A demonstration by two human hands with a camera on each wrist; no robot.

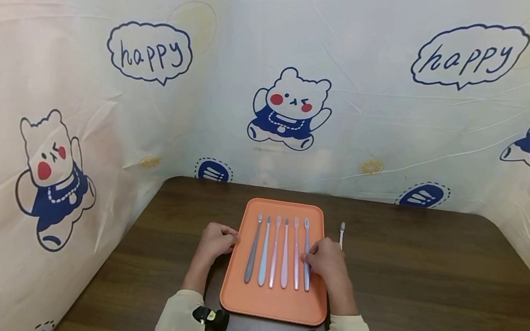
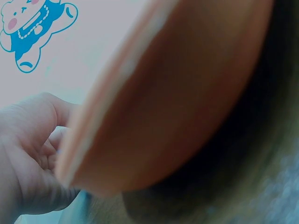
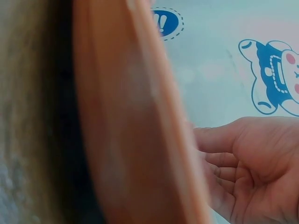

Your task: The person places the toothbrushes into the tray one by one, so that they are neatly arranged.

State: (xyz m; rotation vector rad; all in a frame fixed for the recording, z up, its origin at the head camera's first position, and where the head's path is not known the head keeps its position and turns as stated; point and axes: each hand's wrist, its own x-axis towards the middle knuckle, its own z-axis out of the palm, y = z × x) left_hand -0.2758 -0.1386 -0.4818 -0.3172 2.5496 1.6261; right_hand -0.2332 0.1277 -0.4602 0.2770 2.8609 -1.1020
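An orange tray (image 1: 272,305) lies on the table, bearing several toothbrushes side by side with their heads toward the far edge. The grey toothbrush (image 1: 251,258) is leftmost, then a light blue toothbrush (image 1: 264,259), then pink and lilac ones. My left hand (image 1: 217,239) grips the tray's left rim with curled fingers. Reaching over the right rim, my right hand (image 1: 329,259) pinches the rightmost, bluish toothbrush (image 1: 307,241) at mid-handle. Another toothbrush (image 1: 342,231) lies on the table right of the tray, its lower part hidden behind the right hand. Both wrist views show mostly the tray's side.
The dark wooden table (image 1: 429,285) extends to both sides of the tray. A pale curtain (image 1: 350,115) printed with bears and "happy" bubbles surrounds the table's back and sides. Black wrist cameras (image 1: 217,320) sit on both sleeves.
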